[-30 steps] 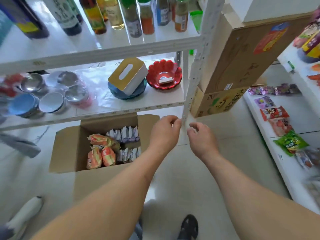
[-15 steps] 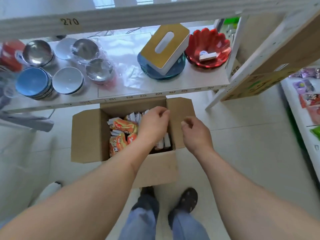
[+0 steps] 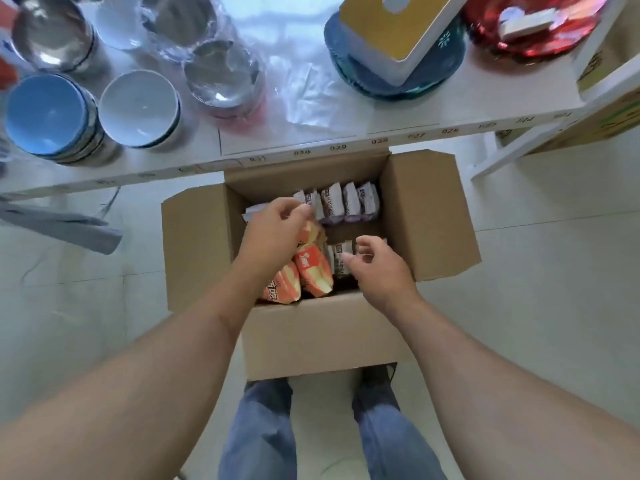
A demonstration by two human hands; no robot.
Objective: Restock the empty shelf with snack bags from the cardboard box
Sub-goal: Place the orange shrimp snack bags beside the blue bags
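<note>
An open cardboard box (image 3: 426,216) stands on the floor in front of my feet. Inside it lie orange snack bags (image 3: 313,271) on the left and rows of small white-and-purple packs (image 3: 349,202) at the back and right. My left hand (image 3: 273,233) hovers over the orange bags with its fingers loosely curled, fingertips close to the nearest white pack, holding nothing that I can see. My right hand (image 3: 379,268) hangs over the front row of white packs (image 3: 341,259), fingers loosely curled and empty. The shelf being filled is out of view.
A white shelf (image 3: 398,133) just above the box carries blue bowls (image 3: 45,116), a white bowl (image 3: 138,105), wrapped steel bowls (image 3: 221,74), a tissue box (image 3: 398,26) and a red dish (image 3: 530,29). Another carton (image 3: 609,119) stands at the right. A grey object (image 3: 59,223) lies left.
My view has dropped from the shelves to straight down over the box. Both hands have come down from the shelf post into the box opening.
</note>
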